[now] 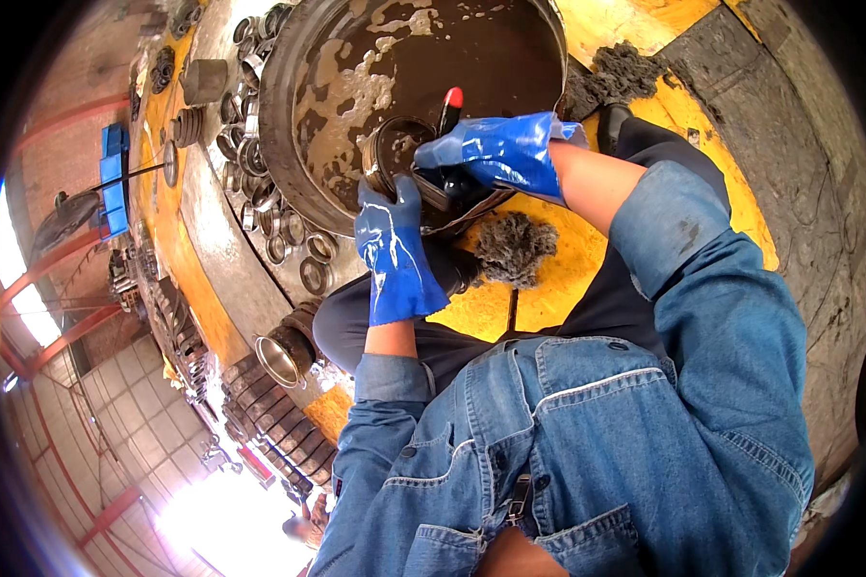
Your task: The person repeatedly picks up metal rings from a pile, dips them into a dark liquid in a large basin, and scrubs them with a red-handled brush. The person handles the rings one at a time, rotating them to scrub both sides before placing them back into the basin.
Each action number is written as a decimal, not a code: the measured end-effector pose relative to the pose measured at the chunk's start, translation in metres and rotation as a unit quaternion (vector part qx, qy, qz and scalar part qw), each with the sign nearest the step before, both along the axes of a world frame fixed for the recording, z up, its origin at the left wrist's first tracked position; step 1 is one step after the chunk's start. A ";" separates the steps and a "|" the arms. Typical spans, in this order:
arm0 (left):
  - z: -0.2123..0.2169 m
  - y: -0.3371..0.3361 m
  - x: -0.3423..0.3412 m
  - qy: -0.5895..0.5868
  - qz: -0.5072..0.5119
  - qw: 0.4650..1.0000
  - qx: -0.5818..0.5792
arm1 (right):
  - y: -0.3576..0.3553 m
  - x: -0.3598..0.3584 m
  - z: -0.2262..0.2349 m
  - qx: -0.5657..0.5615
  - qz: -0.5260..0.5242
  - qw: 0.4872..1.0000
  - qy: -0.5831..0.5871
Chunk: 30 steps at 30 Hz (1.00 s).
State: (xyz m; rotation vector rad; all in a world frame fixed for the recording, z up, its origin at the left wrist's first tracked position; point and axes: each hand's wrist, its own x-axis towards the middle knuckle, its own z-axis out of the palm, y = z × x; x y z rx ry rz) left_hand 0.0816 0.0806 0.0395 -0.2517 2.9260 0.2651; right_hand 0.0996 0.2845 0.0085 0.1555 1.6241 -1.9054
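The left hand (390, 226) curls its fingers closed around the near edge of a metal ring (371, 162) over the basin (279, 125); the right hand (491, 154) wraps a red-tipped black handle (453, 98). A firm left hold should best steady the ring.

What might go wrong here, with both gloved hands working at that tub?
The metal ring could slip from the left hand, since its glove looks wet and shiny. If it fell, the dark liquid in the tub might splash the bare forearm above the right hand. A shifting left knee might also knock the nearby loose rings.
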 end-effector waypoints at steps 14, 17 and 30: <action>-0.006 -0.019 -0.101 -0.124 -0.132 0.973 0.145 | -0.027 -0.018 -0.041 0.360 0.007 0.894 0.265; -0.009 -0.025 -0.041 0.017 -0.129 0.991 0.041 | -0.024 -0.018 -0.024 0.253 0.025 0.946 0.201; 0.010 -0.020 -0.102 -0.180 -0.135 0.961 0.163 | -0.024 -0.010 -0.028 0.298 -0.003 0.929 0.219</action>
